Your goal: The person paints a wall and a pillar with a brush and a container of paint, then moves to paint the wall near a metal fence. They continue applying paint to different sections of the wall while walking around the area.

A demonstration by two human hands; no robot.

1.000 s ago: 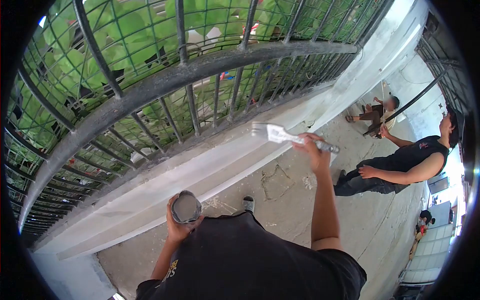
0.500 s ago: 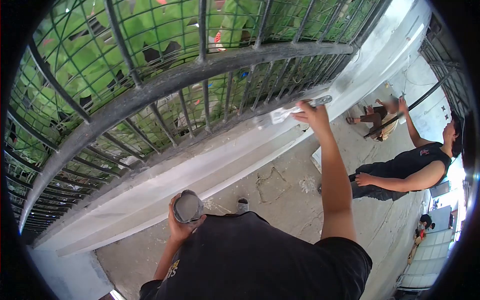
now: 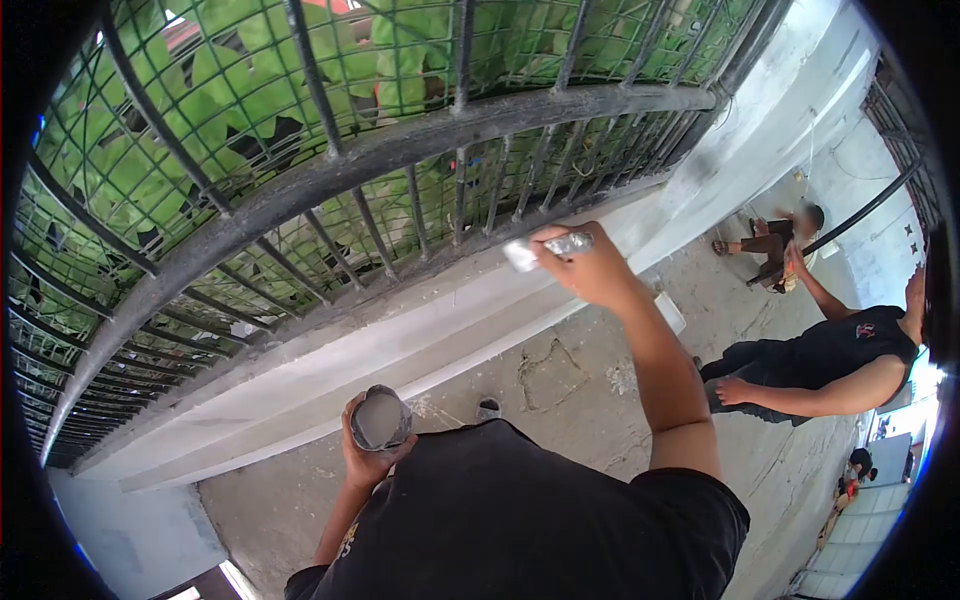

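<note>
My left hand is wrapped around a small, grey-crusted pot, held near my chest. Inside it, smooth grey paint shows. My right hand is stretched forward, closed round a paintbrush. Its mottled grey handle sticks out past my fingers, and its whitish head, smeared by motion, points left toward the low wall. The brush is close to the wall's top edge, just below the railing.
Green wire mesh and leaves lie behind the railing's bars. At right stands a person in a black sleeveless top, beside a dark pole. Farther back, another person sits low. A pale block lies on the rough concrete floor.
My right hand has moved left and down with the paintbrush, its wrist turning. My left hand still holds the pot. The view has shifted slightly, and the standing person's raised arm is lower.
</note>
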